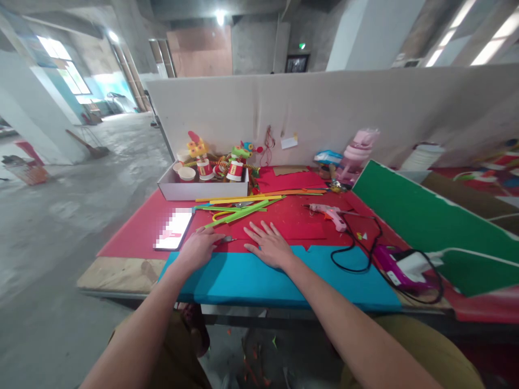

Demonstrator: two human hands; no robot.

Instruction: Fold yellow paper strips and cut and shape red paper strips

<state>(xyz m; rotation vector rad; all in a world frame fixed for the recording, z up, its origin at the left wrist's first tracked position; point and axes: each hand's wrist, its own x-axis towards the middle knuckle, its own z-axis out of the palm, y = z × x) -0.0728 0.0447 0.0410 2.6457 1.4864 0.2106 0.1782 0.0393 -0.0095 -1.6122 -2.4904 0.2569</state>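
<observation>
My left hand (pixel 198 249) is closed, palm down, at the left end of the blue sheet (pixel 243 278). A slim pointed metal tool (pixel 228 239) pokes out past its thumb, and the fingers hide the tool's other end. Flat and spread, my right hand (pixel 270 246) presses on a red paper sheet (pixel 306 231) where it meets the blue one. Beyond both hands lie green paper strips (pixel 247 212) and yellow-orange strips (pixel 247 199). A phone (pixel 175 229) with a lit, partly blurred screen lies left of my left hand.
A pink glue gun (pixel 330 214) with a black cord lies to the right, near a purple box (pixel 399 267) and white plug. A green board (pixel 438 224) leans at far right. Behind, a white box (pixel 203 191) holds paper-cup figures. A pink bottle (pixel 359 154) stands by the partition.
</observation>
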